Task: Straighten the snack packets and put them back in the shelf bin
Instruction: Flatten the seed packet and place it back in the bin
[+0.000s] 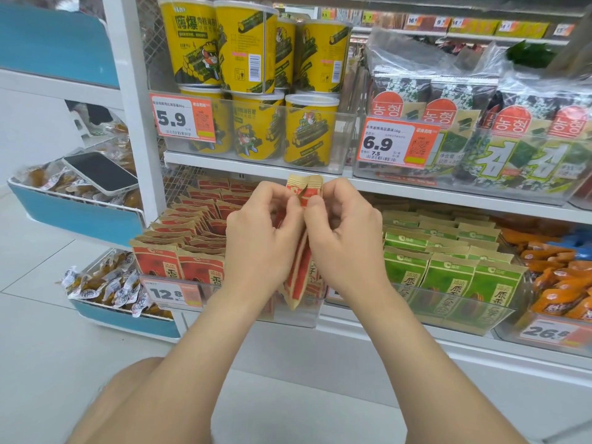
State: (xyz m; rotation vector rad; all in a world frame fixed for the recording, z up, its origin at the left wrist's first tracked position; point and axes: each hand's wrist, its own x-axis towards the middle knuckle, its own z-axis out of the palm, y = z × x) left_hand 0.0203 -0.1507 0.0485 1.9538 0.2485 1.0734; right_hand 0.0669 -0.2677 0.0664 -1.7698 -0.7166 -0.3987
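1. Left hand: fingers curled, thumb and fingertips pinching the top of the held packets.
2. Right hand: curled likewise, pinching the same top edge, touching the left.
3. Held packets: a few red ones pressed together, upright and edge-on, with tops poking above the fingers. Lower ends at the bin's front; inside it or before it, cannot tell.
4. Bin: clear, on the lower shelf, right behind and below both hands, with red rows standing inside at left.
5. Just right of it: green packets.
6. On the shelf above: yellow tubs and seaweed packs.
7. Far left: phone lying on wrapped snacks in a blue tray.
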